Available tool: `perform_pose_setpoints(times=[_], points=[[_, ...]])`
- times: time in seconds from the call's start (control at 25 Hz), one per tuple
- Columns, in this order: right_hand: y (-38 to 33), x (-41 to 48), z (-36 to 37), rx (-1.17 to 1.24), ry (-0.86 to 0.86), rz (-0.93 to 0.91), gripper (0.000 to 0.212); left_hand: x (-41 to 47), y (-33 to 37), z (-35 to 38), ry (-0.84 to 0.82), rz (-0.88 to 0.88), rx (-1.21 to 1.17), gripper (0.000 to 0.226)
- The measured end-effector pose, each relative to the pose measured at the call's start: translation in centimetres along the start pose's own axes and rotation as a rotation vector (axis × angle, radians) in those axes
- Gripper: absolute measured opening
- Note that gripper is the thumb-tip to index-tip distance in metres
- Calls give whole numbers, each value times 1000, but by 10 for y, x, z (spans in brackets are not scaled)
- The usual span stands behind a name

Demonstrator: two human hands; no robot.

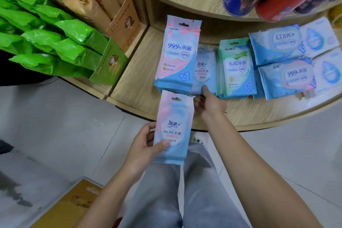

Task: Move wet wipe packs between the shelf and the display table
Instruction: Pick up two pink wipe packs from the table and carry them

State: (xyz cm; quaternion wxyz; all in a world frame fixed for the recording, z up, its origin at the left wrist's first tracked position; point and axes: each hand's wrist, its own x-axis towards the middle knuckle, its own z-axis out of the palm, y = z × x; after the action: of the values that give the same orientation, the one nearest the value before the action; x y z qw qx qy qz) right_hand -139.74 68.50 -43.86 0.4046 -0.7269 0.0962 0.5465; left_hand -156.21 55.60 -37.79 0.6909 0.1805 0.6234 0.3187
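My left grip [148, 140] pinches one flat pink-and-blue plastic wipe pack [173, 127]; my right grip [209, 101] pinches another [204, 72] on the wooden shelf [133, 87]. Several stacks remain.

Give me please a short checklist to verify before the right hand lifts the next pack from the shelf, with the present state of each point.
1. Left hand holds its pink-and-blue pack firmly: ok, thumb on the front.
2. Right hand is on the next pack: ok, fingers touch its lower edge.
3. Right hand has closed a grip on it: cannot tell.
4. The tall pack stack to the left stays clear: not ok, it overlaps the next pack.
5. The green-topped packs are apart from the hand: ok.
6. Shelf front has free space: ok.
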Motion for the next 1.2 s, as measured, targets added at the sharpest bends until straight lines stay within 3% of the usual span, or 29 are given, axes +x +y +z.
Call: perform_pose_setpoints(times=[0.2,0.4,0.56,0.8,1.04,1.2], points=[[2,-3,-2,-57,33,-39,21,2,1,-1,3,-7,22,35],[10,-14,-18,145,-56,-40,21,2,-3,-3,5,-4,35,34],[24,-18,-50,48,-117,-66,18,2,-4,3,3,18,27,41],[11,-21,-74,-293,-310,-115,25,8,-7,12,-1,33,33,46],[3,-33,-110,-366,-490,-173,36,0,-4,22,-3,82,24,44],[-17,-50,-152,-271,-720,-142,53,-16,13,36,-31,156,27,50]])
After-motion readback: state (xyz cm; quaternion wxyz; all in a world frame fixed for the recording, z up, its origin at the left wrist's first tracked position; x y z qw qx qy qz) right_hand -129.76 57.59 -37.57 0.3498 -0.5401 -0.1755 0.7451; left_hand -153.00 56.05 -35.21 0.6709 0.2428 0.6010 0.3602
